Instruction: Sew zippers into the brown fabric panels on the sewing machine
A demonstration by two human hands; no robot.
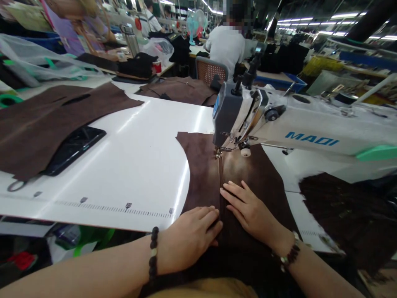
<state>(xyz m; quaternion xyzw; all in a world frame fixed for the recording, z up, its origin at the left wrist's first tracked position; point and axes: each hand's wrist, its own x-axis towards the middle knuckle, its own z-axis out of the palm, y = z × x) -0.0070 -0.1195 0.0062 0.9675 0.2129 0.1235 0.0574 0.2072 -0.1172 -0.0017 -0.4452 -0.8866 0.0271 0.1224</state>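
A dark brown, leather-like panel [201, 169] lies beneath the needle and presser foot of a sewing machine [276, 120]. Down its middle runs a narrow strip [221, 174] with parallel lines, perhaps a zipper, leading to the foot. My left hand [194, 234] is closed on the panel left of the strip, its bent fingers pressed together and the fingertips partly hidden. To the right of the strip, my right hand [252, 211] rests on the panel with fingers stretched and spread, the tips close to the strip. My body and forearms cover the panel's near end.
Another brown piece [56, 111] covers part of a dark phone-like object [76, 149] at left. More brown pieces [182, 89] lie behind the table [139, 161]. A gathered dark brown piece [347, 211] lies at right. A co-worker [226, 45] sits beyond.
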